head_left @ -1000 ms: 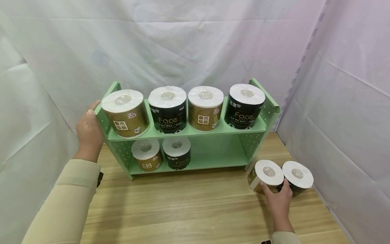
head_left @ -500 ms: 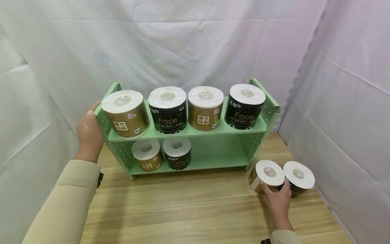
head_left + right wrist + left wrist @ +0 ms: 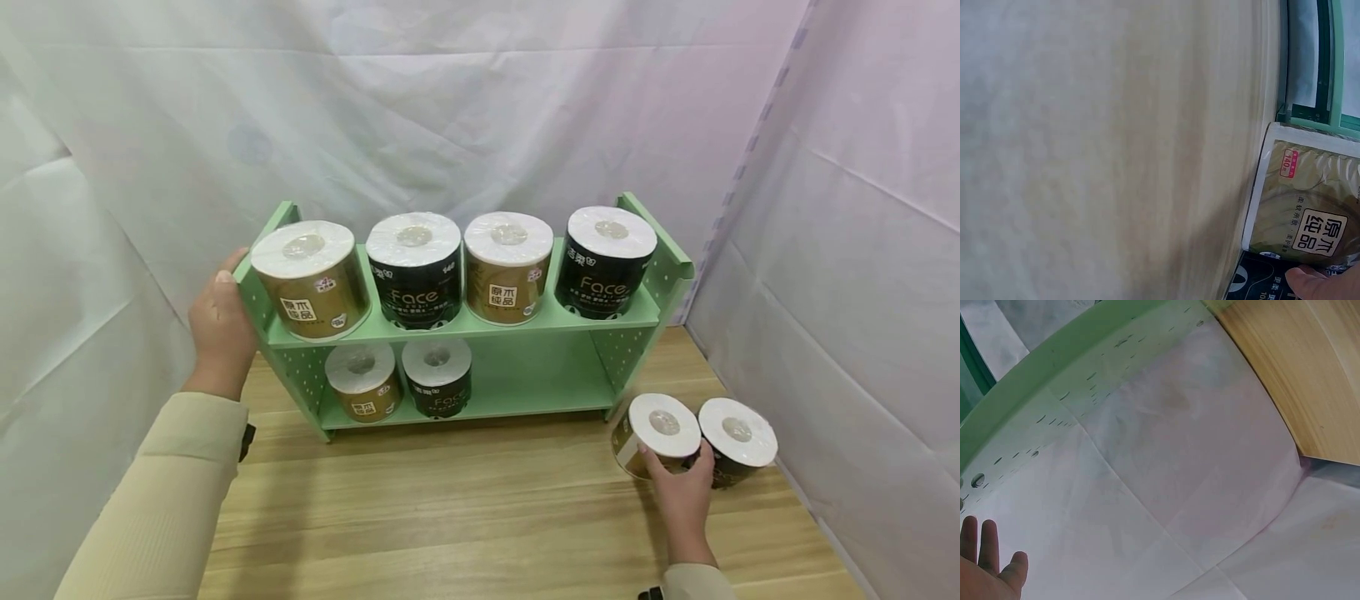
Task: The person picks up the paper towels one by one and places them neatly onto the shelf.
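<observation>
My left hand (image 3: 220,321) grips the left side panel of a green two-tier shelf (image 3: 532,375), thumb by its top edge; in the left wrist view several fingers (image 3: 989,544) stretch out beside the panel. On the table at the right, my right hand (image 3: 681,492) holds the front of a gold-wrapped toilet roll (image 3: 630,450), thumb at its left and a finger in the narrow gap before a black-wrapped toilet roll (image 3: 738,446). The right wrist view shows the gold label (image 3: 1319,231), with a fingertip (image 3: 1304,281) over the black wrapper.
Gold (image 3: 322,300) and black (image 3: 416,292) rolls alternate on the upper tier. A smaller-looking gold roll (image 3: 367,400) and black roll (image 3: 438,392) stand at the left of the lower tier. White cloth (image 3: 480,108) encloses the wooden table (image 3: 450,517).
The black roll beside my right hand has shifted slightly right, widening the gap to the gold roll. My left hand stays on the shelf panel.
</observation>
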Action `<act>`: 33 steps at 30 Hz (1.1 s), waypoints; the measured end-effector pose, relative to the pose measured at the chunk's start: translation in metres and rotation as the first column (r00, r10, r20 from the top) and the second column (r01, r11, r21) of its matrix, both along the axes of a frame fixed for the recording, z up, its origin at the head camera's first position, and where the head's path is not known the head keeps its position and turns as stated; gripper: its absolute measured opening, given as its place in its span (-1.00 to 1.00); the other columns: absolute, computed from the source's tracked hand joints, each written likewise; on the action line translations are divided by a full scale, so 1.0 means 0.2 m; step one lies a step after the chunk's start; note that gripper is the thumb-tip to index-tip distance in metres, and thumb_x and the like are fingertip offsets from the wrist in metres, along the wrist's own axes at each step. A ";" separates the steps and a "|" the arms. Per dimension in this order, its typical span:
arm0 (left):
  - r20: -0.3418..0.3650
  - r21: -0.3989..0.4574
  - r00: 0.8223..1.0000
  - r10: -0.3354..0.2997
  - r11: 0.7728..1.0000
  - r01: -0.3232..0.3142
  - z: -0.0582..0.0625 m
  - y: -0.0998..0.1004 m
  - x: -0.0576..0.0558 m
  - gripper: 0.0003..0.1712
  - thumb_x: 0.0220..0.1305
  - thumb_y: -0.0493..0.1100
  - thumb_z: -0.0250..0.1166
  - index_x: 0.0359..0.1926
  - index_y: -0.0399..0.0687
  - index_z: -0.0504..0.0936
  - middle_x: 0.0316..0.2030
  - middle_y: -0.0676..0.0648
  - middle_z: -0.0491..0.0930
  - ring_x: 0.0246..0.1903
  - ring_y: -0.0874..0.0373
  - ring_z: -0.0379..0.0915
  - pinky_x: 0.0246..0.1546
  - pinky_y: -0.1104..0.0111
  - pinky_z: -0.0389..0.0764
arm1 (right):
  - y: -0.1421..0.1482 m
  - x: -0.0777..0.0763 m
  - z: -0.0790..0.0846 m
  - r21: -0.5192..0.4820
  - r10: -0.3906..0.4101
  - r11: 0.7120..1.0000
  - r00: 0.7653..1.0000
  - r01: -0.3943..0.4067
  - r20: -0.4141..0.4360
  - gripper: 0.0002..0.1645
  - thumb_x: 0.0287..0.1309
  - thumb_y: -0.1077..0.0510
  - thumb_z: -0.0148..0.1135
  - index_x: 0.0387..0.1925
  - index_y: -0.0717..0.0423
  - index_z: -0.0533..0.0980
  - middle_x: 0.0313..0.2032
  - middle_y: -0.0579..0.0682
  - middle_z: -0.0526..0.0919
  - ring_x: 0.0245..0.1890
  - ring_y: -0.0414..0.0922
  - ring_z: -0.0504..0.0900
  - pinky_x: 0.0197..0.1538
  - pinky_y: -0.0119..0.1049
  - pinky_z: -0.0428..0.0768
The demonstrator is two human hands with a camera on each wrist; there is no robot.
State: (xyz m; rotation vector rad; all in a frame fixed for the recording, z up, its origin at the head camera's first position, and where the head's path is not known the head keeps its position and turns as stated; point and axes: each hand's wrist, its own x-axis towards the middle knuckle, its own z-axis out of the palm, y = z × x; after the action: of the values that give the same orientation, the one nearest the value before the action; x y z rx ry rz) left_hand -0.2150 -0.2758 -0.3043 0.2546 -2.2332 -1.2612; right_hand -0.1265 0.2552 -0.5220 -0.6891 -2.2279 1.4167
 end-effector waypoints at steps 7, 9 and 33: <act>-0.011 -0.028 1.000 0.005 1.000 -0.005 0.00 0.00 0.00 -0.42 0.52 0.03 -0.42 0.36 0.30 0.37 0.28 -0.04 0.43 0.12 0.02 0.38 0.26 0.11 0.38 | 0.00 0.00 -0.02 -0.004 -0.011 1.000 0.999 0.011 -0.043 0.16 -0.02 0.10 0.48 0.44 0.31 -0.03 0.36 0.36 0.14 0.38 0.26 0.10 0.42 0.09 0.08; -0.012 -0.028 1.000 0.006 1.000 -0.007 0.00 0.00 0.00 -0.42 0.52 0.03 -0.42 0.36 0.31 0.38 0.27 -0.04 0.44 0.12 0.03 0.38 0.25 0.11 0.39 | 0.00 0.00 -0.02 -0.002 -0.016 1.000 0.999 0.016 -0.051 0.16 -0.03 0.12 0.48 0.44 0.32 -0.02 0.35 0.36 0.15 0.38 0.26 0.11 0.42 0.08 0.09; -0.011 -0.026 1.000 0.008 1.000 -0.008 0.00 0.00 0.00 -0.42 0.52 0.04 -0.41 0.36 0.30 0.37 0.26 -0.06 0.45 0.09 0.05 0.39 0.24 0.12 0.40 | -0.01 0.00 -0.02 0.028 -0.039 0.999 0.998 0.040 -0.051 0.17 -0.05 0.12 0.48 0.47 0.24 -0.01 0.33 0.43 0.12 0.36 0.31 0.03 0.40 0.18 0.03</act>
State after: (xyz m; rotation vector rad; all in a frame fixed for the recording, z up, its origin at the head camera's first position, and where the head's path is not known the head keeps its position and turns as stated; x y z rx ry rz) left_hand -0.2145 -0.2753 -0.3040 0.2461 -2.2355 -1.2262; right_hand -0.1265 0.2541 -0.5260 -0.6767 -2.1804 1.3651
